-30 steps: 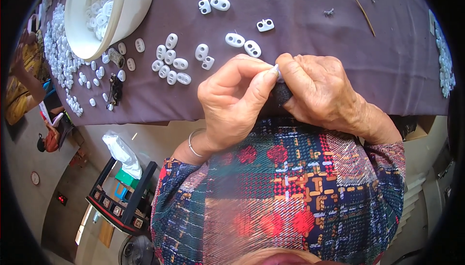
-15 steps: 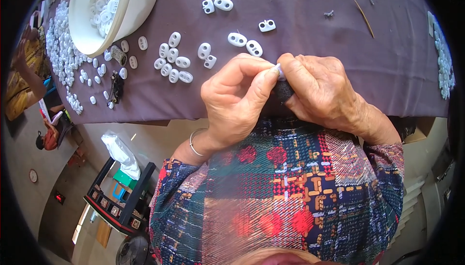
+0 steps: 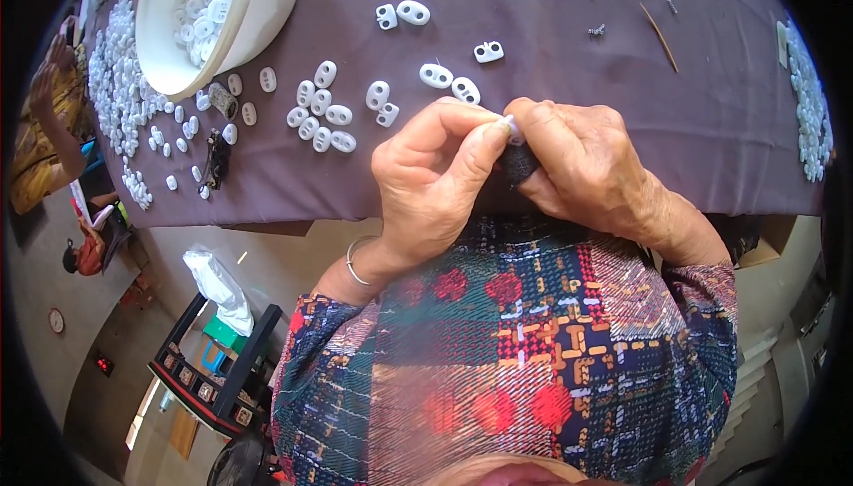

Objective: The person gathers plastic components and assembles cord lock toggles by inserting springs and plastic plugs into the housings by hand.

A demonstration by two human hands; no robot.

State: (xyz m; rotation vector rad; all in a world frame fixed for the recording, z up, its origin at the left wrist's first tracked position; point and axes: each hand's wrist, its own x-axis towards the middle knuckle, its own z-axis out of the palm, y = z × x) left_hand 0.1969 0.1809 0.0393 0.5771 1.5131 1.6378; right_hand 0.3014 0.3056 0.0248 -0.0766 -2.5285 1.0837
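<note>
Hardly any change since a second ago: left hand (image 3: 426,188) and right hand (image 3: 582,162) remain pinched together on a small white piece (image 3: 510,127) over a black block (image 3: 520,164) at the table's (image 3: 551,77) near edge, so fitting continues.

Bright, even daylight falls on the purple tablecloth (image 3: 569,77), with only soft, short shadows under the white bowl (image 3: 222,15) at far left; colours are saturated (whites nearly blown out), focus is sharp centrally, and the fisheye bends edges into a black rim
</note>
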